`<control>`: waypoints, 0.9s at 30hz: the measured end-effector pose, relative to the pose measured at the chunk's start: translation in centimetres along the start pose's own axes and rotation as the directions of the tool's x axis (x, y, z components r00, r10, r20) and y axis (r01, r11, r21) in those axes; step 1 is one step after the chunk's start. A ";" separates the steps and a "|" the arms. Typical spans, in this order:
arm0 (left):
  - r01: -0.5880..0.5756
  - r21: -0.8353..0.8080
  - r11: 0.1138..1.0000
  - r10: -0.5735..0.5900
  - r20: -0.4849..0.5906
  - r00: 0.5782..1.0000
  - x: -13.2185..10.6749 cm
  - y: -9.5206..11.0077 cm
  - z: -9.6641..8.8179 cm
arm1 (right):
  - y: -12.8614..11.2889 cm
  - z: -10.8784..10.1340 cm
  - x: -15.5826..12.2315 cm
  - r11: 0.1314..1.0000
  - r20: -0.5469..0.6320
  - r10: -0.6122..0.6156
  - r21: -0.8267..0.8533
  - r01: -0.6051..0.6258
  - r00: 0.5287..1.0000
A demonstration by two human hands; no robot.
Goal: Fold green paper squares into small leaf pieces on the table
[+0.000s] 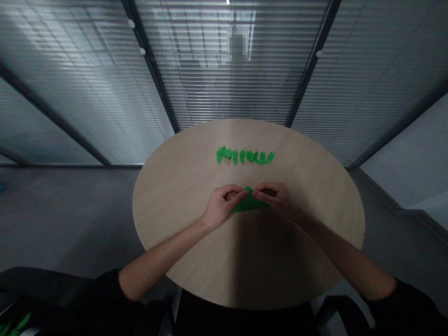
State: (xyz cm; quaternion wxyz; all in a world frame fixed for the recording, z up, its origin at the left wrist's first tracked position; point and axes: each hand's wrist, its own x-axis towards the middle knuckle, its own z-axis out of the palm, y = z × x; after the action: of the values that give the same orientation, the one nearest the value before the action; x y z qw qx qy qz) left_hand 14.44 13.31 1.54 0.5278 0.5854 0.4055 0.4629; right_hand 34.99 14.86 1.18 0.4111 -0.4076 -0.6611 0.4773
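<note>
A green sheet of paper, folded to a triangle with its peak pointing away from me, is held between both hands just over the table. My left hand pinches its left slope near the peak, thumb on top. On the other slope, the thumb and fingers of my right hand close in the same way. Beyond the hands lies a row of several small green folded paper pieces, shaped like leaves. The fingertips under the paper are partly hidden.
The round wooden table fills the middle of the view. Behind it stands a glass partition with blinds. Dark chair parts show at the near edge, and green leaves at the lower left corner.
</note>
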 end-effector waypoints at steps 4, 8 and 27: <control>0.003 -0.012 1.000 -0.003 0.005 1.000 0.0 0.0 0.0 | -0.1 0.0 0.0 1.000 0.000 -0.005 -0.016 0.005 1.000; 0.000 -0.006 1.000 0.000 0.006 1.000 0.0 0.0 -0.1 | -0.3 -0.1 0.0 1.000 0.009 -0.001 -0.030 0.001 1.000; -0.171 0.143 0.975 0.185 -0.095 0.978 -0.4 -0.5 -0.1 | 0.4 0.1 0.1 0.999 -0.058 -0.006 0.040 0.008 0.998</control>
State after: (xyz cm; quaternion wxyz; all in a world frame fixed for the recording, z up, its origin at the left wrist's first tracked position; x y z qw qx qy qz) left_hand 14.24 12.98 0.96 0.4212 0.6278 0.4093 0.5109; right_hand 34.94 15.00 0.83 0.4401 -0.4105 -0.6406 0.4770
